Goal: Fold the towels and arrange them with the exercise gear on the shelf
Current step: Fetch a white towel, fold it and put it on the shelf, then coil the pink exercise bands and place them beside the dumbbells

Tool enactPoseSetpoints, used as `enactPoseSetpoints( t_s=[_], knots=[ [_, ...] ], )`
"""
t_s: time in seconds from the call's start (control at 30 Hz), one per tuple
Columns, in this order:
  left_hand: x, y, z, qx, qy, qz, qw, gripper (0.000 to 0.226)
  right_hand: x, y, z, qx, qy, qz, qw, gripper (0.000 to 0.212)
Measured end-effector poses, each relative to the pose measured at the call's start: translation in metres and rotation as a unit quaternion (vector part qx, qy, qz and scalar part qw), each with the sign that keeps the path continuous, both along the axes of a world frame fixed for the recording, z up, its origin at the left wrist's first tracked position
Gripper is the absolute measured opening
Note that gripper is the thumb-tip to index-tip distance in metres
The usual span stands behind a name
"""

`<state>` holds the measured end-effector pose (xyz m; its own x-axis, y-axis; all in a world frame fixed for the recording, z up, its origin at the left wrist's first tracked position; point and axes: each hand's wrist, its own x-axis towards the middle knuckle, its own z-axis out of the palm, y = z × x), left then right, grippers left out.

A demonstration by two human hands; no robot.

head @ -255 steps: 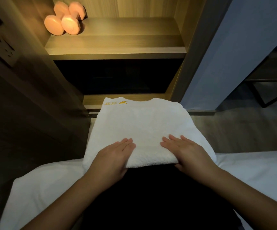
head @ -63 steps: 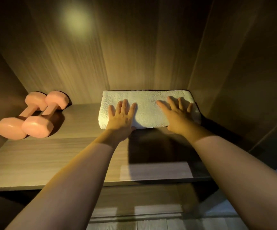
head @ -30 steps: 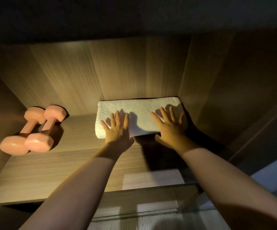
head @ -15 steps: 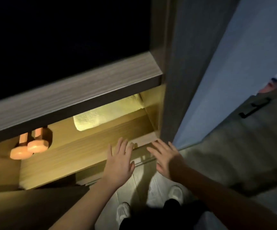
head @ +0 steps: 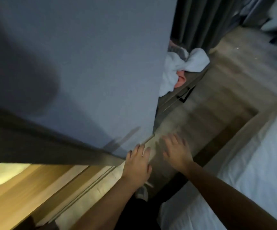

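At the lower left the lit wooden shelf (head: 26,196) shows, much blurred. At its far left edge lies a pale shape (head: 3,175); it is too blurred to say what it is. Above the shelf a grey-blue wall (head: 84,63) fills the middle of the view.

Below the wall's corner the left hand (head: 137,165) is in the air, flat, with fingers straight and spread wide, and it holds nothing. A pale shoe (head: 142,191) shows just under its wrist. Just beside it the right hand (head: 177,151) is the same, wide and empty, above the wooden floor (head: 217,105). The two hands are near each other but apart.

Further up, behind the wall's edge, a dark table (head: 194,78) carries a crumpled white towel (head: 176,68), partly hidden by the wall. A pink thing (head: 181,79) lies against the towel near the table's front edge; I cannot tell what it is. A dark curtain (head: 201,22) hangs behind the table. Along the right edge runs a bed (head: 259,155) with a white sheet.
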<state>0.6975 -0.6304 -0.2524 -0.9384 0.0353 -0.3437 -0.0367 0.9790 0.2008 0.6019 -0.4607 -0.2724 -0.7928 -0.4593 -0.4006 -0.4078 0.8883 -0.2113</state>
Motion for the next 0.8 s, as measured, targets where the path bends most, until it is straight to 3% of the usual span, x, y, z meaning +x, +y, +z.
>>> enactPoseSetpoints(
  t_s=[0.2,0.4,0.53,0.63,0.8],
  knots=[
    [-0.123,0.048,-0.025,0.031,-0.028,-0.067,0.997,0.058,-0.093,0.06,-0.021,-0.008,0.011,-0.125,0.992,0.059],
    [-0.257,0.086,-0.071,-0.012,-0.059,-0.108,0.992,0.055,-0.191,0.096,-0.068,0.0,-0.011,-0.195,0.981,0.056],
    [-0.345,0.109,-0.108,-0.066,-0.053,-0.099,0.991,0.064,-0.255,0.108,-0.104,0.007,-0.033,-0.179,0.983,0.061],
    [-0.398,0.113,-0.142,-0.152,0.018,-0.105,0.983,0.077,-0.292,0.113,-0.134,-0.001,-0.041,-0.163,0.986,0.065],
    [-0.437,0.082,-0.202,-0.224,0.071,-0.107,0.966,0.082,-0.341,0.101,-0.194,-0.012,-0.06,-0.088,0.994,0.072]
  ],
)
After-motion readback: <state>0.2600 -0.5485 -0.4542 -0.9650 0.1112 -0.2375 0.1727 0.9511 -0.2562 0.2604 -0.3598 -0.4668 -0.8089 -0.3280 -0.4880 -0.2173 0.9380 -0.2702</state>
